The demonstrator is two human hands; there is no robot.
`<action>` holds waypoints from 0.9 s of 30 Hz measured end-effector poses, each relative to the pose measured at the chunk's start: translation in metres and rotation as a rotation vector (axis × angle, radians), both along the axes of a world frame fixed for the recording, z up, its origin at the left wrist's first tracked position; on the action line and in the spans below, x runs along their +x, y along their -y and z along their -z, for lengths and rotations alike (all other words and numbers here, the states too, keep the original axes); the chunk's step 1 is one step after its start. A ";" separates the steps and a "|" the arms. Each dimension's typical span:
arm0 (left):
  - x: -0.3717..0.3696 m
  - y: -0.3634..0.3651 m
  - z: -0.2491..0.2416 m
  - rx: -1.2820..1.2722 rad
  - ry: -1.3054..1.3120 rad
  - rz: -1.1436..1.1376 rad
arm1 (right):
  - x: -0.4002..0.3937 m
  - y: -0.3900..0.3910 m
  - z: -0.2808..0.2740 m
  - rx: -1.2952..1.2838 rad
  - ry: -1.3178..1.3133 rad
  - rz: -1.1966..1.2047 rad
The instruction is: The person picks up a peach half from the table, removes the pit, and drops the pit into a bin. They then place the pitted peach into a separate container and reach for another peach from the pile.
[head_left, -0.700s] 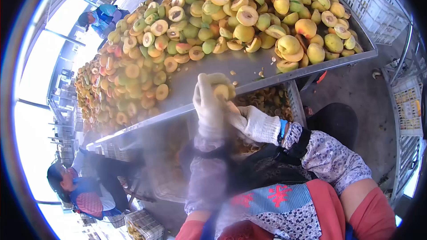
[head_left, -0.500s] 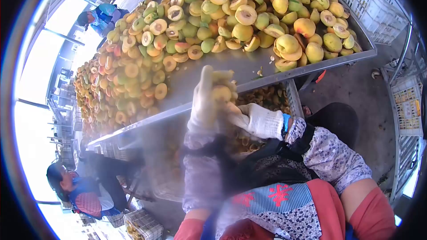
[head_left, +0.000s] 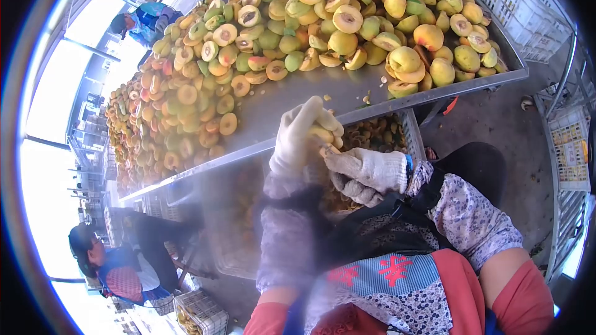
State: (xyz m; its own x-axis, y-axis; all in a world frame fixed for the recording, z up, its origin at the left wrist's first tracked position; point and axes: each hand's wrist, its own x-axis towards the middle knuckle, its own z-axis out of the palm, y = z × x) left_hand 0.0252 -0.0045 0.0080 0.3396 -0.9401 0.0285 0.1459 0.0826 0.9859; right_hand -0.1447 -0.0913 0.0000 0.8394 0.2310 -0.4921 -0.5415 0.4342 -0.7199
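My left hand (head_left: 303, 136), in a white glove, is closed around a yellow peach (head_left: 324, 134), mostly hidden by the fingers. My right hand (head_left: 366, 174), in a white glove with dirty fingers, is closed just beside it. Its thumb and forefinger pinch together by the fruit; what they hold is too small to make out. Both hands are over the near edge of a metal table (head_left: 372, 111). Heaped on that table are many halved peaches (head_left: 347, 18), some with the pit showing. Below the hands, a crate (head_left: 411, 139) contains brownish fruit scraps (head_left: 379, 136).
White plastic crates (head_left: 503, 6) are stacked at the upper right, with more crates (head_left: 568, 149) on a rack at the right. One person (head_left: 146, 22) is at the table's far left side; another person (head_left: 124, 267) sits at the lower left near a crate (head_left: 202, 313).
My left fingers have curled down over the peach, where the forefinger pointed up before. My right hand has shifted slightly right and down, its lower fingers now visible.
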 end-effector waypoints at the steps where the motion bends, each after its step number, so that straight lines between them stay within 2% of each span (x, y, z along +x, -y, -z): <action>1: -0.002 0.000 -0.001 -0.001 -0.003 0.001 | -0.002 -0.002 -0.003 -0.016 -0.010 0.035; 4: -0.011 -0.002 -0.003 0.133 0.066 -0.095 | -0.002 -0.002 0.002 -0.120 -0.027 0.031; 6: -0.027 0.003 0.002 -0.060 0.285 -0.355 | 0.000 -0.008 0.001 -0.099 -0.005 0.061; 7: -0.035 0.005 -0.004 -0.021 0.166 -0.464 | 0.000 -0.010 0.001 -0.080 0.016 0.091; 8: -0.037 0.006 -0.006 -0.019 0.168 -0.461 | 0.000 -0.010 0.000 -0.077 0.016 0.095; 10: -0.038 0.004 -0.008 -0.015 -0.200 -0.448 | 0.000 -0.010 -0.003 -0.228 0.069 0.056; 11: -0.034 0.001 -0.014 0.041 -0.114 -0.324 | -0.001 -0.006 0.003 -0.261 0.117 0.017; 12: -0.028 -0.002 -0.012 0.043 -0.115 -0.325 | -0.001 -0.002 0.003 -0.259 0.116 0.017; 14: -0.018 -0.004 -0.005 0.057 0.053 -0.079 | -0.001 0.003 0.001 -0.302 0.014 -0.066; 15: -0.015 -0.003 -0.005 0.045 0.050 -0.046 | -0.002 0.001 -0.001 -0.260 -0.003 -0.038; 16: -0.019 -0.004 -0.005 0.042 0.050 -0.048 | -0.002 -0.003 0.001 -0.262 -0.003 -0.040; 18: -0.032 0.000 -0.005 -0.108 -0.475 -0.220 | -0.001 -0.016 0.005 -0.100 0.128 0.093; 19: -0.033 0.002 0.002 -0.246 -0.476 -0.207 | -0.001 -0.022 -0.004 -0.085 0.144 0.184; 20: -0.032 0.001 0.002 -0.246 -0.475 -0.203 | 0.000 -0.022 -0.001 -0.086 0.145 0.188; 22: -0.030 -0.003 -0.004 -0.079 -0.240 -0.143 | 0.000 -0.022 0.004 -0.311 0.270 0.204; 25: -0.036 -0.002 -0.010 0.035 -0.177 -0.212 | -0.003 -0.020 0.004 -0.406 0.225 0.155; 26: -0.039 0.000 -0.009 0.033 -0.177 -0.212 | -0.004 -0.021 0.006 -0.472 0.229 0.137; 27: -0.043 0.002 -0.008 -0.042 -0.378 -0.239 | -0.005 -0.024 0.010 -0.474 0.230 0.138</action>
State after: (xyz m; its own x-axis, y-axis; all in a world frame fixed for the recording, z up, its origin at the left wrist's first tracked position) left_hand -0.0174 -0.0070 0.0163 0.5409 -0.8348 -0.1023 0.4668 0.1968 0.8622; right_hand -0.1499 -0.0668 -0.0101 0.9445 -0.0915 -0.3156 -0.3079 0.0885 -0.9473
